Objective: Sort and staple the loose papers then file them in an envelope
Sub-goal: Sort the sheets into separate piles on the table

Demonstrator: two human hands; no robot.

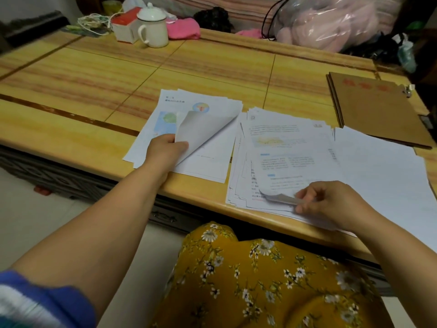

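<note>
- Nearest us is a lap in yellow flowered cloth (260, 280), tucked under the table (94, 74) edge, and a blue-and-white sleeve (35, 301) at the lower left.
- Our left hand (165, 147) reaches over the near edge to the left pile (186, 129); thumb and fingers pinch the lower corner of one sheet (203, 129), which curls up and over so we see its blank grey back.
- Under that raised sheet lies a page with a map and a small globe picture, face up on the pile.
- Our right hand (331, 202) rests on the right pile (290, 157), fingers curled, pinching the bottom edge of the top printed page so that its corner lifts off the sheets below.
- That pile is loosely fanned (edges uneven on the left side) and hangs a little past the table's near edge; blank white sheets (383, 171) spread out to its right.
- Beyond those sheets, at the far right of the table, brown envelopes (378, 110) lie flat, red lettering on top, apart from both hands.
- At the far edge stand a white lidded mug (153, 27), a red-topped box (125, 27) touching it, a pink cloth (184, 28) and a tangle of cord (94, 22).
- A clear plastic bag (331, 22) of something pink sits behind the table at the right.
</note>
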